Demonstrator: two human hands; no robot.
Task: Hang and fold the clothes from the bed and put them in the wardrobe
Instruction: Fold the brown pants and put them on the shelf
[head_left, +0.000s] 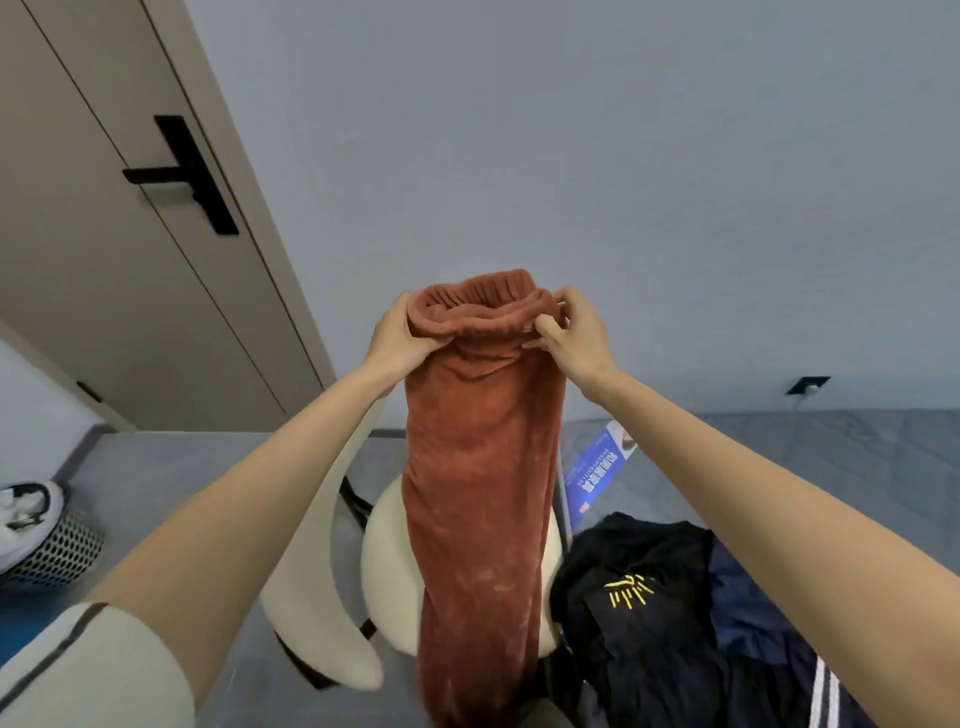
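Rust fleece trousers (483, 493) hang mid-frame, held in the air above a cream chair (382, 551) — long axis vertical, elastic waistband at 12 o'clock, legs dropping toward 6 o'clock. The left hand (397, 332) grips the waistband's left side, fingers curled round it; the right hand (571, 330) pinches the right side. At 4 o'clock a black garment (639, 613) with yellow print lies on the bed (805, 467) — touching a navy striped one (753, 623).

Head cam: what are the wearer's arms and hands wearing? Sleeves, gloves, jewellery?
Left hand and right hand are bare: no gloves, rings or watch in view. The left forearm and right forearm are uncovered. The left upper arm has a short pale grey sleeve with a thin dark stripe. No right sleeve shows.
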